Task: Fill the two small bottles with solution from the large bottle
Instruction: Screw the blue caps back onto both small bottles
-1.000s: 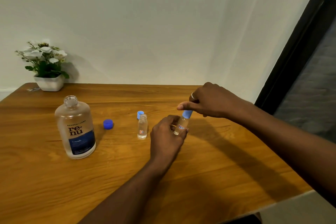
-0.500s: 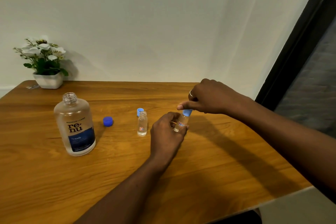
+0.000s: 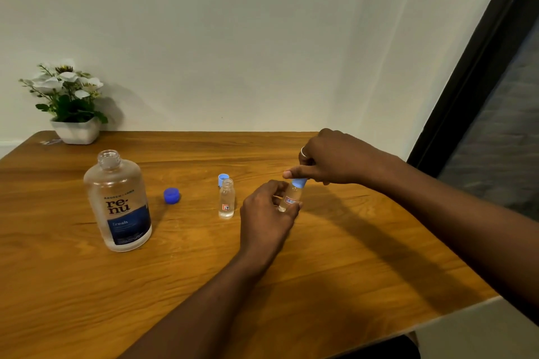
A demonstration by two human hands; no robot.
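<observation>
The large clear bottle (image 3: 118, 201) with a dark blue label stands uncapped on the wooden table (image 3: 204, 285), left of centre. Its dark blue cap (image 3: 171, 195) lies to its right. One small clear bottle (image 3: 226, 199) stands open mid-table, and a light blue cap (image 3: 223, 179) lies just behind it. My left hand (image 3: 268, 213) grips the second small bottle (image 3: 290, 198), tilted. My right hand (image 3: 332, 159) pinches the light blue cap (image 3: 299, 183) sitting on that bottle's neck.
A white pot of white flowers (image 3: 73, 108) stands at the table's far left corner by the wall. The table's right edge runs diagonally near a dark door frame (image 3: 481, 67).
Both hands stay on the small bottle and its cap with only slight shifts. The view has tilted a little, so everything sits slightly higher in frame.
</observation>
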